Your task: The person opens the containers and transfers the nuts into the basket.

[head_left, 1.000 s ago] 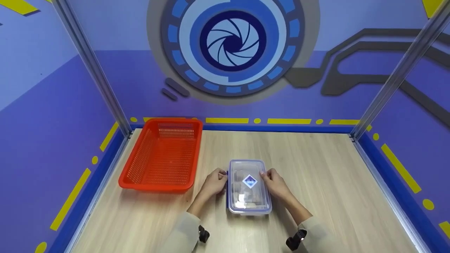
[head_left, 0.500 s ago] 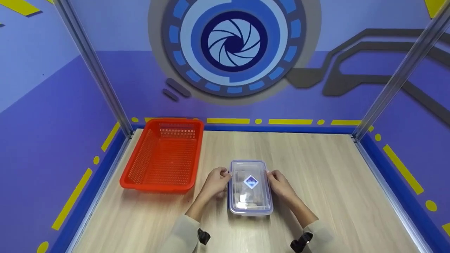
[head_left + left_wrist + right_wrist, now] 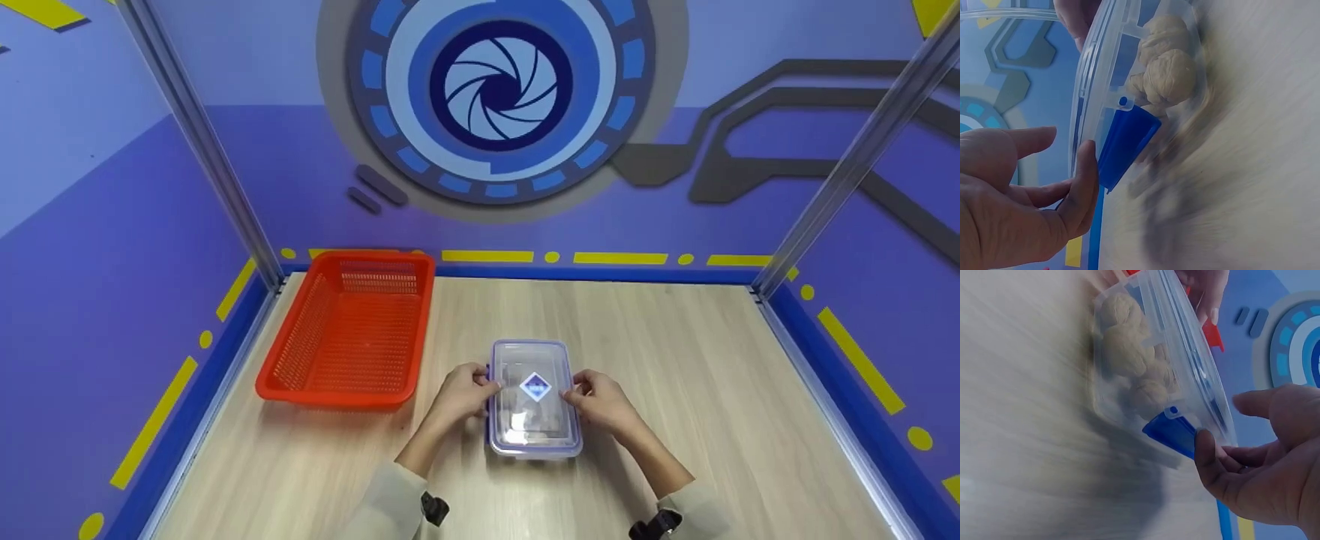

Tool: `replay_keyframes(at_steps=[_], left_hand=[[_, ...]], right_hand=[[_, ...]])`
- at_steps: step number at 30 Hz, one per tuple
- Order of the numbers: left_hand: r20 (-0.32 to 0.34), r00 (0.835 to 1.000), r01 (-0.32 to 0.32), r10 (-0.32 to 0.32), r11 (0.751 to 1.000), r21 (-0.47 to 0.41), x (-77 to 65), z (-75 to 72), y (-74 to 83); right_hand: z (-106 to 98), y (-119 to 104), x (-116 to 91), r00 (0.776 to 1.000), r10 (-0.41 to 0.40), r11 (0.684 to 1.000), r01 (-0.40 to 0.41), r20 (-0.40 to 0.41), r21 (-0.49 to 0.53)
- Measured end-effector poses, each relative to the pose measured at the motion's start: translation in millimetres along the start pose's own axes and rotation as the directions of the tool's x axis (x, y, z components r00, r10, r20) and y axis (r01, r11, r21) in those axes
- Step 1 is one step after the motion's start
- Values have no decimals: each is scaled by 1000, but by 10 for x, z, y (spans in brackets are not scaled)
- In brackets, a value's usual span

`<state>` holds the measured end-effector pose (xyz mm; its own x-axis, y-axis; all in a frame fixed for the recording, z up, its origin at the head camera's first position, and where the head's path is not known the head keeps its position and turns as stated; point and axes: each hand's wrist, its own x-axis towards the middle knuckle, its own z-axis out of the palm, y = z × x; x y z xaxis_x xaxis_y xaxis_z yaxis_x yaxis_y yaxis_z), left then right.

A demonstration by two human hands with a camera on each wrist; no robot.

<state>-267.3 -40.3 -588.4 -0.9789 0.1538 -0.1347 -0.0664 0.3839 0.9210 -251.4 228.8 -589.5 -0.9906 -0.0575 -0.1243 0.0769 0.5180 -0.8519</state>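
Observation:
A clear plastic food container with a purple-blue rimmed lid and a diamond label lies in front of me, long side pointing away. Through its wall show several tan, wrinkled walnuts. On its left side my left hand has bent fingertips against a blue latch that sticks outward, while the thumb hovers off the lid. Opposite, my right hand touches the other blue latch with its fingertips, thumb raised likewise. That latch also juts out from the wall.
A red plastic basket with slotted sides stands at the back left of the wooden table. Blue printed panels enclose the table at the back and both sides, joined by metal corner posts.
Both thumbs have shifted over the lid's edges, nearer me. The right hand first drew slightly outward, then came lower along its side. The container has stayed in place.

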Motion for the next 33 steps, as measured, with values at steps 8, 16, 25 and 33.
replay_keyframes(at_steps=[8,16,25,33], left_hand=[[-21,999,50,-50,999,10,-13,65,-7],[-23,998,60,-60,998,1,-7,64,-18],[-37,998,53,-53,998,-22,7,75,-4],[-69,997,43,-43,999,6,-6,105,-6]], right_hand=[[58,65,4,998,18,1000,-18,-68,-5],[101,75,-32,996,20,999,-17,-88,35],[75,61,-29,995,-17,999,12,-101,-46],[62,70,-27,994,-39,994,28,-100,-106]])
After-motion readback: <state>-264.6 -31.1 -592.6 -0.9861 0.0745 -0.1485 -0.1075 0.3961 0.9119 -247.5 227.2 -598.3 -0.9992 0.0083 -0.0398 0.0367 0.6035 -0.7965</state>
